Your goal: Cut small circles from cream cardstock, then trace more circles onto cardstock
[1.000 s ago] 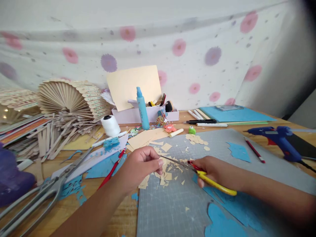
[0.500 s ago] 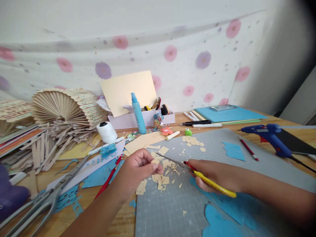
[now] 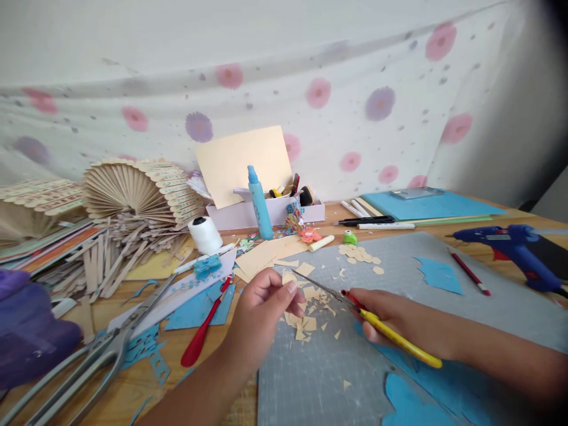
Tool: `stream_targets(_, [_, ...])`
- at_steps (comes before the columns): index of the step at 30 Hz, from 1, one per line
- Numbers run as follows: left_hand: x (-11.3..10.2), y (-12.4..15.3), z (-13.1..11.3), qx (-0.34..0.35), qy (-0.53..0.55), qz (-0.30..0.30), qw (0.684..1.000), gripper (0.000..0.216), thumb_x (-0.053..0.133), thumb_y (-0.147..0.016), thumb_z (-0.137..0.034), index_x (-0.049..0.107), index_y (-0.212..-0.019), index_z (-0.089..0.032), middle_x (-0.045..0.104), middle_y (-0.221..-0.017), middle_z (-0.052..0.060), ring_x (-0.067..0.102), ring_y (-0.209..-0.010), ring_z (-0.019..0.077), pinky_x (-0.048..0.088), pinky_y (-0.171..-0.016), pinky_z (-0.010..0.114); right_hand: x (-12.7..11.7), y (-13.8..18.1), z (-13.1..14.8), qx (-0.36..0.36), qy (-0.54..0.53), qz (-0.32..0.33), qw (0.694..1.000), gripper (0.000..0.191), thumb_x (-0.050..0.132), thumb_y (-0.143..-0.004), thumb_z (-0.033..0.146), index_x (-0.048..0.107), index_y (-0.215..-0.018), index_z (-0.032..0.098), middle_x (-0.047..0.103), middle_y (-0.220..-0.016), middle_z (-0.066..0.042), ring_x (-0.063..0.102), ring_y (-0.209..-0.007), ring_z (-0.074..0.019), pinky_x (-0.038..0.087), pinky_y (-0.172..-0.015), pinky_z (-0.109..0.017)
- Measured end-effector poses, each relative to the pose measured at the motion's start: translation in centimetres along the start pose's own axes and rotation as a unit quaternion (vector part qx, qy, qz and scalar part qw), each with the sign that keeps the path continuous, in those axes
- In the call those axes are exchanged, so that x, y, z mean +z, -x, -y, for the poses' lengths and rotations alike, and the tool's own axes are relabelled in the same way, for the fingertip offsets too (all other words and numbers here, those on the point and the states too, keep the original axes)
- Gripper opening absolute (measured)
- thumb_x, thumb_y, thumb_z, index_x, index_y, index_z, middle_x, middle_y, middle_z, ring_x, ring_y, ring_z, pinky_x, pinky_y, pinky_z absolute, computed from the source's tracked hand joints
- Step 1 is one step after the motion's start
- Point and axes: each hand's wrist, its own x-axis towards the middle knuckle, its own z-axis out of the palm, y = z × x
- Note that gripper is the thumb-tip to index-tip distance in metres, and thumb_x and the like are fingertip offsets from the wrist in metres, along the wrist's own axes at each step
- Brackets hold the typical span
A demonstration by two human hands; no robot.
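My left hand (image 3: 260, 310) hovers over the near left part of the grey cutting mat (image 3: 310, 378). Its thumb and fingers pinch a small cream paper piece (image 3: 289, 277), mostly covered by the fingertips. My right hand (image 3: 399, 319) grips scissors (image 3: 397, 338) with a yellow and a red handle. Their blades point left, toward the paper piece, close to my left fingertips; whether they touch it I cannot tell. Cream paper scraps (image 3: 306, 324) lie scattered under both hands. Farther back on the mat is a cluster of cut cream circles (image 3: 357, 254).
Large metal shears (image 3: 118, 343) and a red-handled tool (image 3: 199, 340) lie at left. A blue glue bottle (image 3: 261, 207) and a thread spool (image 3: 205, 235) stand behind. At right are a glue gun (image 3: 501, 236), a pencil (image 3: 470, 272) and blue paper (image 3: 439, 275).
The view has turned left, so everything sits farther right in it. My left hand still holds the paper piece, its fingers slightly shifted; my right hand keeps the scissors beside it.
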Motion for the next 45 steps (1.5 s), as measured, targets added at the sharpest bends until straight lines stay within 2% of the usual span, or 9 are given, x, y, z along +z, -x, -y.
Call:
stream_targets(9, [1.0,1.2,0.5,0.044,-0.033,0.007,0.998,0.025,0.062,-0.077,-0.028,0.048,-0.059,-0.018,0.062,-0.058,-0.002,0.057,-0.052,0.0104,0.047,-0.054,0.024,0.9,0.1,-0.1,-0.001,-0.090,0.017,0.996,0.013,0.051,-0.071,0.033,0.044,-0.073,0.023,0.042,-0.073,0.003,0.040,-0.071,-0.0168,0.036,-0.065,-0.026])
stream_targets(14, [1.0,1.2,0.6,0.064,0.000,-0.015,0.998,0.021,0.059,-0.081,-0.029,0.054,-0.064,-0.017,0.063,-0.064,-0.002,0.058,-0.054,0.0100,0.046,-0.057,0.024,0.7,0.3,-0.2,-0.057,-0.125,0.006,0.991,0.030,0.049,-0.080,0.053,0.046,-0.080,0.023,0.038,-0.074,0.003,0.037,-0.069,-0.0159,0.038,-0.067,-0.026])
stream_targets(18, [0.2,0.4,0.2,0.047,0.000,-0.032,0.998,0.018,0.058,-0.081,-0.029,0.057,-0.067,-0.018,0.063,-0.068,-0.001,0.058,-0.058,0.0117,0.047,-0.060,0.026,0.7,0.5,-0.3,-0.042,-0.124,-0.007,0.991,0.049,0.042,-0.078,0.071,0.047,-0.086,0.023,0.040,-0.078,0.001,0.041,-0.072,-0.0178,0.040,-0.070,-0.030])
stream_targets(23, [-1.4,-1.2,-0.1,0.017,-0.012,-0.028,0.999,0.024,0.053,-0.078,-0.031,0.047,-0.058,-0.019,0.056,-0.059,-0.002,0.051,-0.052,0.0117,0.042,-0.052,0.025,0.9,0.1,-1.4,-0.061,-0.165,-0.070,0.982,0.058,0.041,-0.072,0.079,0.045,-0.074,0.021,0.039,-0.068,0.003,0.032,-0.059,-0.0135,0.032,-0.054,-0.027])
stream_targets(27, [-2.7,-2.3,-0.2,-0.007,-0.177,-0.040,0.983,0.025,0.050,-0.078,-0.039,0.052,-0.064,-0.018,0.055,-0.062,-0.002,0.051,-0.054,0.0115,0.041,-0.056,0.025,0.8,-0.8,-2.6,-0.083,-0.228,-0.118,0.963,0.054,0.040,-0.075,0.077,0.042,-0.075,0.023,0.034,-0.061,0.006,0.026,-0.049,-0.0100,0.023,-0.043,-0.025])
stream_targets(31, [-3.2,-3.8,-0.8,-0.049,-0.271,0.008,0.961,0.027,0.057,-0.073,-0.043,0.057,-0.065,-0.017,0.061,-0.066,0.002,0.057,-0.058,0.0142,0.040,-0.055,0.025,0.1,-1.9,-3.7,-0.124,-0.298,-0.204,0.924,0.048,0.040,-0.081,0.070,0.041,-0.071,0.023,0.031,-0.056,0.008,0.024,-0.041,-0.0078,0.021,-0.040,-0.025])
stream_targets(35, [-0.9,-6.9,-1.5,-0.093,-0.342,0.140,0.925,0.031,0.058,-0.073,-0.046,0.058,-0.063,-0.017,0.065,-0.067,0.002,0.057,-0.051,0.0127,0.037,-0.048,0.022,-1.3,-3.2,-5.8,-0.170,-0.361,-0.298,0.867,0.047,0.043,-0.084,0.065,0.042,-0.065,0.022,0.033,-0.050,0.010,0.026,-0.036,-0.0060,0.025,-0.037,-0.022])
stream_targets(39, [4.4,-11.1,-0.7,-0.122,-0.417,0.257,0.863,0.031,0.054,-0.080,-0.045,0.060,-0.068,-0.017,0.064,-0.063,0.000,0.055,-0.047,0.0114,0.037,-0.044,0.022,-2.7,-4.1,-8.2,-0.185,-0.414,-0.395,0.799,0.032,0.048,-0.092,0.045,0.056,-0.082,0.015,0.048,-0.060,0.008,0.039,-0.039,-0.0046,0.034,-0.037,-0.018])
stream_targets(45, [11.1,-16.3,2.5,-0.054,-0.518,0.325,0.789,0.024,0.053,-0.089,-0.032,0.058,-0.106,-0.016,0.061,-0.106,0.007,0.061,-0.087,0.0180,0.053,-0.075,0.036,-3.3,-4.6,-9.3,-0.165,-0.446,-0.445,0.759,0.026,0.051,-0.092,0.038,0.058,-0.102,0.015,0.061,-0.083,0.000,0.058,-0.058,-0.0099,0.049,-0.049,-0.023])
